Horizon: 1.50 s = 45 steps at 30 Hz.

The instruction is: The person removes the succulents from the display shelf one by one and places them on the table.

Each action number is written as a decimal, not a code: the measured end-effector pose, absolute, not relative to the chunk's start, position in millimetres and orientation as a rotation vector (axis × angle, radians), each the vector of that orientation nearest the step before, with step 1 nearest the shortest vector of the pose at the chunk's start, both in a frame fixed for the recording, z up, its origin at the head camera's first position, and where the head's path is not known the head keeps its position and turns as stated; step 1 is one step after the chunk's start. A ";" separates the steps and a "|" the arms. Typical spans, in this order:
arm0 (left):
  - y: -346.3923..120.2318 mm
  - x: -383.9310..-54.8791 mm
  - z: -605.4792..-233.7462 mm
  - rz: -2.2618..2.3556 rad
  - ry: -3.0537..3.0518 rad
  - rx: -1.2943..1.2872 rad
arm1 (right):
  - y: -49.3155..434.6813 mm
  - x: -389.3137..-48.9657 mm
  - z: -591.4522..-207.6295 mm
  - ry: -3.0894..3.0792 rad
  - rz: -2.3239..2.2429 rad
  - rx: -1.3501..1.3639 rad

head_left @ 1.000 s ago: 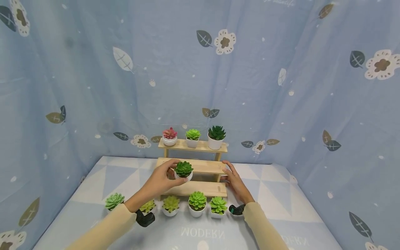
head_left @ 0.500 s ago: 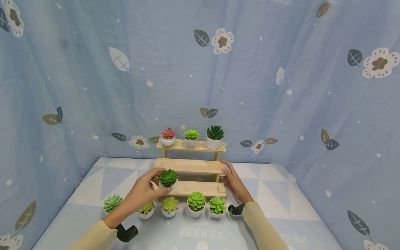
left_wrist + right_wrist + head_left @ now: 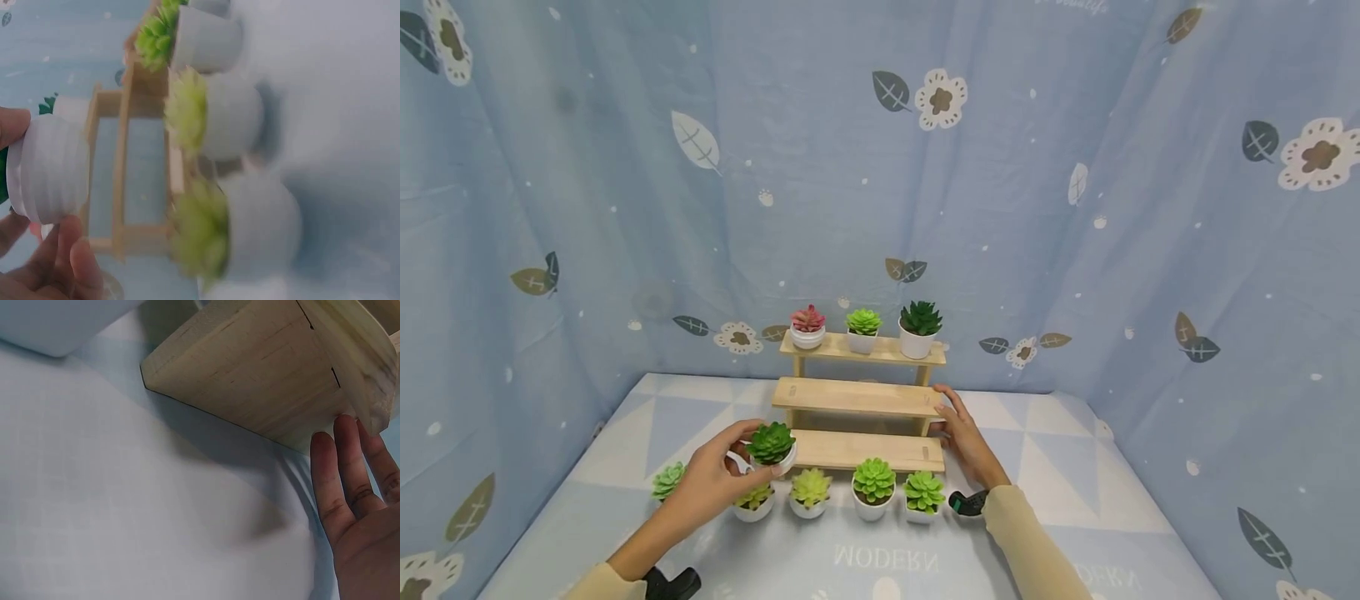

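Observation:
My left hand (image 3: 709,473) grips a dark green succulent (image 3: 771,442) by its white pot (image 3: 51,169), held in the air left of the lowest tier of a three-tier wooden plant stand (image 3: 857,397). Thumb and fingers lie on opposite sides of the pot. At the stand's right end rests my right hand (image 3: 966,440); in the right wrist view its straight fingers (image 3: 325,469) touch the wooden side panel. On the top tier stand a pink succulent (image 3: 807,320), a light green one (image 3: 862,323) and a dark green one (image 3: 919,320), each in a white pot.
Before the stand is a row of potted succulents on the cloth: a yellow-green one (image 3: 809,490), a bright green one (image 3: 873,483), another green one (image 3: 923,493), and two partly hidden by my left arm. A blue patterned curtain (image 3: 820,167) hangs behind.
My left hand has carried the dark green succulent leftward and down, from before the middle tier to beyond the stand's lower left end. My right hand stays at the stand's right end.

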<state>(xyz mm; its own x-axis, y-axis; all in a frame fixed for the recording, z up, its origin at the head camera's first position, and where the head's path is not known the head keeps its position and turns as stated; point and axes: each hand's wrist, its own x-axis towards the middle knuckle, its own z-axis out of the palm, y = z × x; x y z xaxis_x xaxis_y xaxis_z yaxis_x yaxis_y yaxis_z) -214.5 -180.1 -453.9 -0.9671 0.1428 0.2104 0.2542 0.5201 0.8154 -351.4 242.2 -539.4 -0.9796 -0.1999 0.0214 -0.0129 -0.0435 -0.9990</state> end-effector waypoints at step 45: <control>-239.6 -165.6 -498.4 -1.493 -2.818 0.237 | 240.0 -352.1 -541.4 2.104 -2.164 -0.213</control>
<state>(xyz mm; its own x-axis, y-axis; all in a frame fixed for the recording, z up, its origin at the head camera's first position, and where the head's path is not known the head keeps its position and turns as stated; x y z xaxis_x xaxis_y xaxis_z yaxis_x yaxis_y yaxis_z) -165.6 -239.6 -498.4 -0.9875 -0.1044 -0.1184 -0.1566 0.5534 0.8181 -352.1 240.0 -541.4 -0.9835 -0.1798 0.0202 -0.0151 -0.0295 -0.9994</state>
